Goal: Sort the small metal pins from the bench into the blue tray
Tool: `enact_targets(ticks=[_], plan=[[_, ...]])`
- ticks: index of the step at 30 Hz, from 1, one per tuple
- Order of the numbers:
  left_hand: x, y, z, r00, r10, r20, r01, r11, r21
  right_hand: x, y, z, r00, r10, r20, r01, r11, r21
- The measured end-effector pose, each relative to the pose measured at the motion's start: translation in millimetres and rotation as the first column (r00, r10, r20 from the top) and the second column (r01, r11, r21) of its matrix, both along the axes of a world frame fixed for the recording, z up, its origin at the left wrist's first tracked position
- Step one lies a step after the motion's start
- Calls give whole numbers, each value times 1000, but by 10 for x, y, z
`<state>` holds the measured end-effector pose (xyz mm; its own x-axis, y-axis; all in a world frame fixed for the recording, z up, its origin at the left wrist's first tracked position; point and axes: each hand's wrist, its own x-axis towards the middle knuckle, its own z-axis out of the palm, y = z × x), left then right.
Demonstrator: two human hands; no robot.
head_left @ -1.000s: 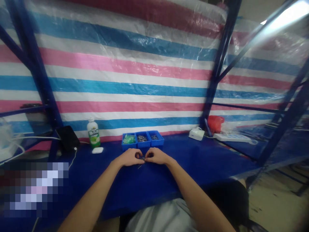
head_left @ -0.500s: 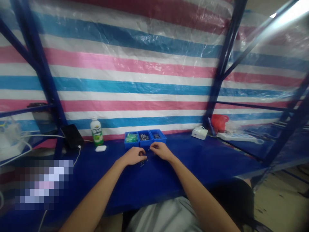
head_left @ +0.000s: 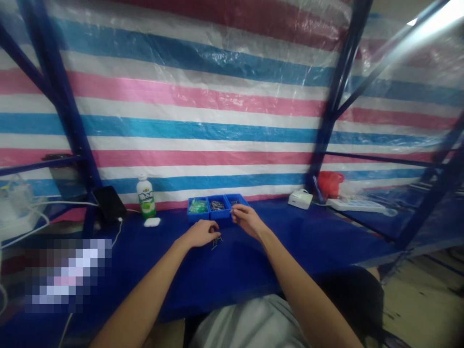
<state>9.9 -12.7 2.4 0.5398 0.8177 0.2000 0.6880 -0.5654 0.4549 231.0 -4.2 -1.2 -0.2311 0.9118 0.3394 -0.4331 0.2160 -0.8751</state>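
My left hand [head_left: 201, 233] rests low over the blue tabletop with its fingers curled. Just below its thumb lie several thin metal pieces [head_left: 216, 241] that look like screws or small nails; whether the fingers grip any more is hidden. My right hand [head_left: 247, 220] is pinched at the front of the right blue bin [head_left: 239, 197]. Something tiny seems to be between its fingertips, too small to name. Small dark metal pieces [head_left: 217, 205] fill the middle bin, and green plastic packets [head_left: 197, 207] lie in the left one.
Left of the bins stand a white and green bottle [head_left: 145, 195], a white case [head_left: 152, 222] and a black phone [head_left: 108, 203] on a cable. To the right are a white box [head_left: 300, 198], a red bag [head_left: 329, 183] and a power strip [head_left: 357, 207]. Blue posts frame the bench.
My right hand has moved slightly right and up, away from my left hand and towards the right bin. The left hand stays almost in place beside the metal pieces.
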Motion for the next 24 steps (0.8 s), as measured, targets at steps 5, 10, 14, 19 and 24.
enact_targets(ticks=[5,10,14,19,24], plan=[[2,-2,12,1000,0,-15,0,1000,7,45,91,-14,987,-138,-85,123,979,-161],[3,-11,12,1000,-2,-3,2,1000,11,88,222,-151,949,-265,172,311,881,-356],[0,5,-6,1000,-5,29,5,1000,-3,100,227,-140,941,-317,115,337,872,-354],[-10,31,-26,1000,-5,27,5,1000,12,52,179,-113,896,-340,285,389,911,-137],[-14,33,-21,1000,0,-3,0,1000,22,8,115,-217,553,-496,670,287,868,406]])
